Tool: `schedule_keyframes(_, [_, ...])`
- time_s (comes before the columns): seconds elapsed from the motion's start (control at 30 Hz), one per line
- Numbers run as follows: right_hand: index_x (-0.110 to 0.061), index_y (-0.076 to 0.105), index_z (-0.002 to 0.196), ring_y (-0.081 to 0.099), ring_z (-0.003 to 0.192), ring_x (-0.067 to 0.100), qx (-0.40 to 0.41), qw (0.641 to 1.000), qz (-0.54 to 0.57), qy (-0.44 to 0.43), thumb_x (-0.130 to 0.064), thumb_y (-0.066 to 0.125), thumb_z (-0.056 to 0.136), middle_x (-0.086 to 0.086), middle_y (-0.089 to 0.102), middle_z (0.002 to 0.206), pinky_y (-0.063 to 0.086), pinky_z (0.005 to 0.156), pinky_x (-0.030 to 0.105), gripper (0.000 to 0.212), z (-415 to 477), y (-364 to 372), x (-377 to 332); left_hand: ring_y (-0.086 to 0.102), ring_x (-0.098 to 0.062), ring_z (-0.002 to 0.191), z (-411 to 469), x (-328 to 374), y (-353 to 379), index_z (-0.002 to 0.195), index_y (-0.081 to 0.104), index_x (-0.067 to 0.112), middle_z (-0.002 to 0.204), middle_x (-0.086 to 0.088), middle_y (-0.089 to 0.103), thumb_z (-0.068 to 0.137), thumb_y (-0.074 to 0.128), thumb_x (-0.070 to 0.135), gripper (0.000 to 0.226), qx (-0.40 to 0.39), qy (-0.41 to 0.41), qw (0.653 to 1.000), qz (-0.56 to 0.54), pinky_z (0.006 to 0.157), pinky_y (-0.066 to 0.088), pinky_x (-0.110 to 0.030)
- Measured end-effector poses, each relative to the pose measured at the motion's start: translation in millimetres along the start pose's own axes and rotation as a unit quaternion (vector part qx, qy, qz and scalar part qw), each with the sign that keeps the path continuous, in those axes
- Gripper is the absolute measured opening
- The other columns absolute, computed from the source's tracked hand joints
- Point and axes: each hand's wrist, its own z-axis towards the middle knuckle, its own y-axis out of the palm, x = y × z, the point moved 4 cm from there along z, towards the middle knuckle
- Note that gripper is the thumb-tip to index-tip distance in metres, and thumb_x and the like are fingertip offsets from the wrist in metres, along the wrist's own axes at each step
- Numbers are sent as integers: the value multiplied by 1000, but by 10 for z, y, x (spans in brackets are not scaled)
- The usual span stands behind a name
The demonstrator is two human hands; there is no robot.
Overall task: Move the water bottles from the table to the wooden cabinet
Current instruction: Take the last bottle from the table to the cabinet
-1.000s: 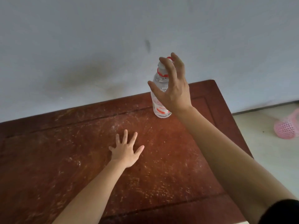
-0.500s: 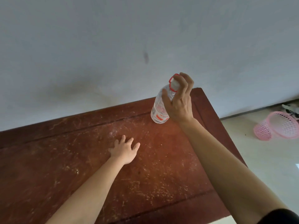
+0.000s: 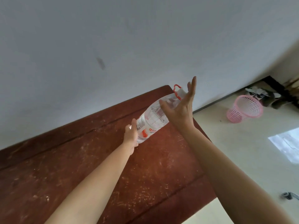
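Note:
A clear plastic water bottle (image 3: 152,118) with a red cap ring and a red-and-white label is tilted in the air above the far right corner of the dark red wooden table (image 3: 97,159), its neck pointing up and to the right. My left hand (image 3: 130,135) cups the bottle's base from the left. My right hand (image 3: 181,109) holds the upper part near the neck, thumb across the front and fingers stretched out straight behind it. No wooden cabinet is in view.
A grey-white wall runs behind the table. To the right is pale floor with a pink plastic mesh basket (image 3: 244,109), a pile of rubbish (image 3: 258,93) in the corner, and a small metal object (image 3: 289,195) near the right edge.
The bottle has left the table and tipped over to the right. My left hand has risen from the tabletop to the bottle's base. My right hand's fingers have straightened. The view has swung right.

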Motion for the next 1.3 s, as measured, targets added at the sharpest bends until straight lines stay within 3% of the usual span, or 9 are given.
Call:
schedule_keyframes(0.1, [-31, -1, 159, 34, 130, -16, -21, 1000, -23, 0, -36, 85, 79, 12, -8, 167, 35, 84, -3, 118, -20, -58, 101, 50, -36, 133, 20, 2, 52, 153, 28, 30, 153, -10, 43, 75, 29, 94, 101, 22, 26, 999, 31, 106, 44, -62])
schedule_keyframes(0.17, [-37, 17, 158, 55, 112, 2, -48, 996, -73, -6, -47, 83, 78, 14, 2, 163, 48, 88, 15, 104, -79, -70, 154, 50, -36, 133, 38, 1, 51, 153, 28, 33, 153, -9, 43, 77, 30, 92, 96, 21, 35, 998, 55, 101, 49, -58])
schedule_keyframes(0.27, [-35, 44, 145, 66, 105, 25, -58, 992, -112, -15, -56, 78, 80, 13, 25, 146, 59, 86, 43, 76, -162, -49, 203, 54, -33, 129, -56, 64, 51, 149, 34, 37, 147, -4, 50, 67, 35, 95, 101, 6, 36, 998, 55, 94, 53, -57])
schedule_keyframes(0.43, [-33, 49, 141, 66, 99, 34, -88, 989, -108, -53, -54, 78, 77, 14, 30, 142, 62, 74, 46, 74, -194, 88, 43, 56, -31, 126, -258, -32, -57, 148, 38, 36, 144, -2, 53, 91, 40, 76, 70, 22, 43, 999, 16, 98, 50, -60])
schedule_keyframes(0.57, [-34, 45, 145, 66, 92, 35, -120, 982, -82, -118, -52, 78, 77, 17, 30, 145, 62, 62, 45, 78, -302, 361, -255, 54, -31, 130, -547, -188, -361, 150, 35, 38, 147, -1, 51, 86, 43, 81, 77, 63, 45, 997, -27, 101, 46, -62])
schedule_keyframes(0.83, [-27, 24, 154, 65, 104, 38, -206, 958, 42, -195, -51, 82, 78, 18, 30, 149, 59, 70, 43, 100, -922, 1087, -1289, 52, -24, 134, -1392, -488, -1666, 149, 32, 46, 151, 4, 48, 66, 35, 101, 100, 228, 106, 968, -25, 108, 45, -56])
schedule_keyframes(1.0, [-19, 26, 156, 59, 118, 31, -250, 918, 135, -277, -49, 80, 82, 16, 32, 151, 58, 78, 40, 96, -1836, 1421, -2316, 49, -21, 136, -2360, -1009, -2552, 151, 30, 43, 153, 6, 46, 74, 32, 95, 93, 365, 142, 919, -40, 114, 39, -49])
schedule_keyframes(1.2, [-21, 28, 156, 50, 120, 15, -314, 856, 218, -347, -47, 77, 86, 11, 29, 152, 51, 85, 32, 89, -3518, 1621, -3481, 58, -30, 126, -3785, -2113, -3577, 151, 34, 43, 149, -9, 50, 68, 36, 100, 101, 498, 139, 845, -138, 101, 53, -50])
schedule_keyframes(1.3, [-24, 26, 156, 53, 118, 13, -361, 817, 251, -374, -49, 76, 86, 9, 27, 150, 53, 87, 33, 89, -4611, 1705, -4038, 66, -23, 112, -4679, -2851, -4078, 141, 46, 43, 130, -3, 64, 63, 38, 101, 97, 557, 142, 800, -174, 93, 58, -48])
